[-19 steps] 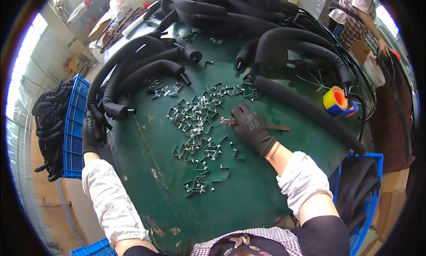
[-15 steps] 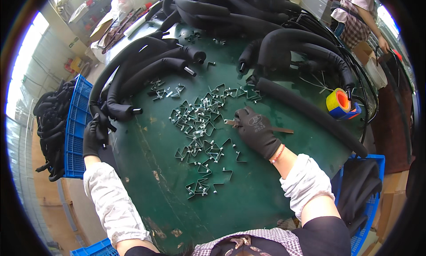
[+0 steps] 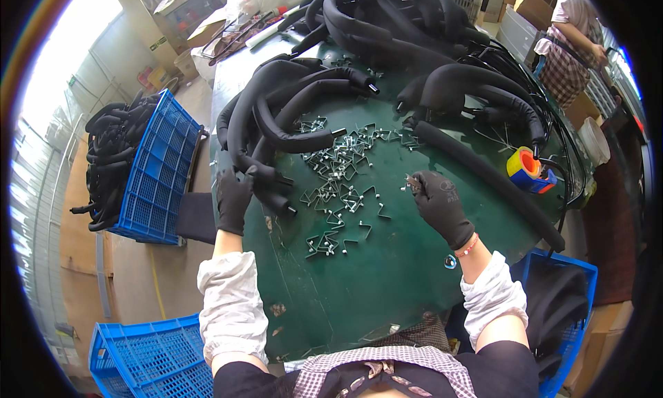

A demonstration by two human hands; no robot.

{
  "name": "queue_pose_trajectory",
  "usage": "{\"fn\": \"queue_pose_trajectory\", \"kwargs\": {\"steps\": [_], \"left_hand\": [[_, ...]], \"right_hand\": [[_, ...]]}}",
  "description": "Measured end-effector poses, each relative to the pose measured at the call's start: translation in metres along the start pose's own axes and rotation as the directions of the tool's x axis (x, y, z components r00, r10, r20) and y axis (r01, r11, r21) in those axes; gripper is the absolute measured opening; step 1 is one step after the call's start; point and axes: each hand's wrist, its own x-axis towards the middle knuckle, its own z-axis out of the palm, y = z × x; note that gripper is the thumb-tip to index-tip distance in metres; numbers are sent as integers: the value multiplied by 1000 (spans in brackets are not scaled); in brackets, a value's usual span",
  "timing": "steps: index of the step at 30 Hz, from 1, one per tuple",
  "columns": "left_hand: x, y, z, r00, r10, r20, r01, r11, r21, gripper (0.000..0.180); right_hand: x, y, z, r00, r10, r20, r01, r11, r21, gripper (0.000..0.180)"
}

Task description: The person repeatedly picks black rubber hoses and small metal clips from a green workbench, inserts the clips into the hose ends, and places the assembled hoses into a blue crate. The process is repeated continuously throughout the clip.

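The scene is bright and evenly lit by daylight. The strongest light enters beyond the far left corner of the desk (image 3: 387, 287), where the floor and wall wash out to near white. The green top shows a soft sheen and only faint, short shadows under the clips (image 3: 342, 184). Black hoses (image 3: 290, 115) lose surface detail in their darkness. Fisheye distortion bends the crates (image 3: 155, 170) and edges strongly toward the rim, which ends in black vignette. The centre is sharp; the rim softens.
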Motion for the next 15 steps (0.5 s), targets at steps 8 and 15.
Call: {"fn": "queue_pose_trajectory", "kwargs": {"steps": [8,15], "left_hand": [[-7,21,-13,825,546,150,-543,688,481,58],[28,44,-26,645,521,559,-756,329,566,53]], "right_hand": [[-48,-9,-25,997,47,65,-56,987,151,10],[-69,-23,-23,990,29,137,-66,959,274,12]]}}
